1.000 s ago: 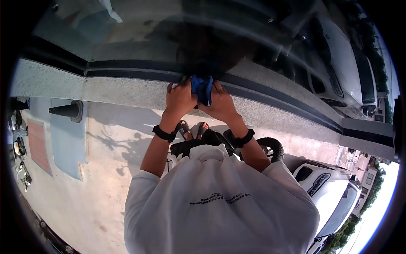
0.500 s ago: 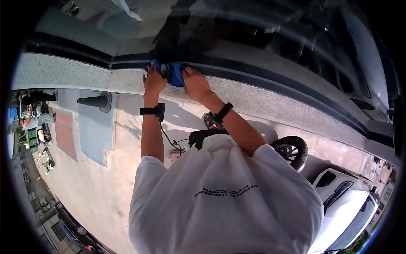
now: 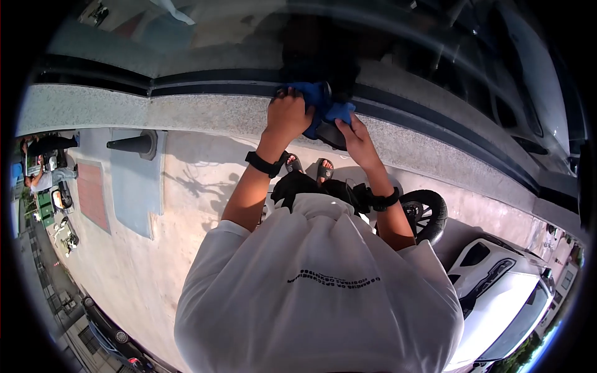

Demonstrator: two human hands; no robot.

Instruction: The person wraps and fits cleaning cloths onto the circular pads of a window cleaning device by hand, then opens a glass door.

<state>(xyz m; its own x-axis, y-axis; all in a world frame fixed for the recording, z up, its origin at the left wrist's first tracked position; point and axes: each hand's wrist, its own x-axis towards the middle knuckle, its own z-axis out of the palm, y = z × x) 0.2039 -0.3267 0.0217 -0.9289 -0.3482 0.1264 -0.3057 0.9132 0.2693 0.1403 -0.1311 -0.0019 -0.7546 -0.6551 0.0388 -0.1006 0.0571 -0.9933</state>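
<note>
A blue cloth (image 3: 317, 98) with a dark part hanging below lies bunched at the dark window frame (image 3: 217, 84), above the speckled stone ledge (image 3: 205, 113). My left hand (image 3: 288, 115) has its fingers curled over the cloth's left side, near the frame. My right hand (image 3: 357, 138) pinches the cloth's right end over the ledge. Both wrists wear black straps. The dark glass (image 3: 236, 43) behind the frame shows reflections.
Below the ledge is pale paving with a dark cone (image 3: 140, 145) at the left. A black wheel (image 3: 426, 216) and a white car (image 3: 497, 298) stand at the right. People (image 3: 46, 180) and scooters are at the far left.
Since half a second ago, my hands and the cloth have moved right along the frame. The cloth is now spread between my hands, and its right end is pulled outward.
</note>
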